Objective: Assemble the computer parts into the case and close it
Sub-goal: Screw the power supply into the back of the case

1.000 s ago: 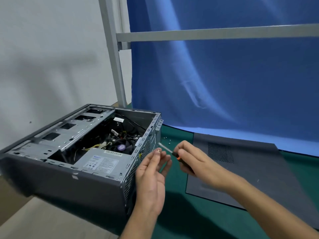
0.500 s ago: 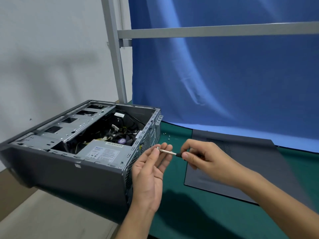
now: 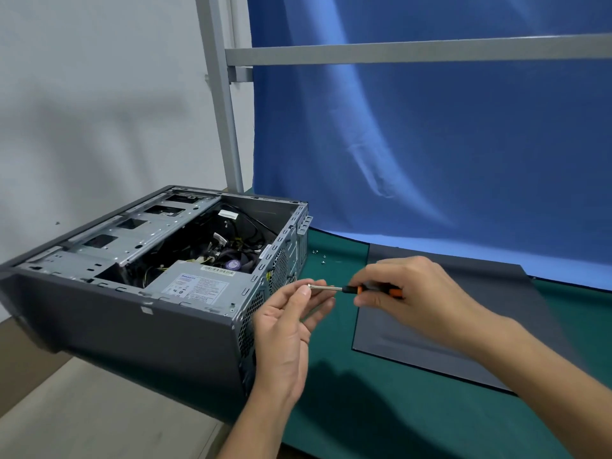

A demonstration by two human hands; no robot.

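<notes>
The open grey computer case [image 3: 132, 309] lies on its side at the left, with its power supply [image 3: 198, 286] and cables showing inside. Its dark side panel [image 3: 397, 336] lies flat on the green mat to the right. Just right of the case's rear corner, my right hand [image 3: 414, 293] grips the orange and black handle of a screwdriver [image 3: 326, 287], held level and pointing left. My left hand [image 3: 284, 329] is raised palm up, and its thumb and fingertips pinch a small silver screw [image 3: 309, 285] at the screwdriver's tip.
A few loose screws [image 3: 323, 258] lie on the green mat [image 3: 364, 409] behind my hands. A grey metal frame post [image 3: 222, 111] and a blue cloth [image 3: 430, 144] stand at the back. The case's left end overhangs the mat's edge.
The screwdriver has swung from slanting to level and its tip has come between my left fingertips. My right hand has drawn back, so more of the shaft shows.
</notes>
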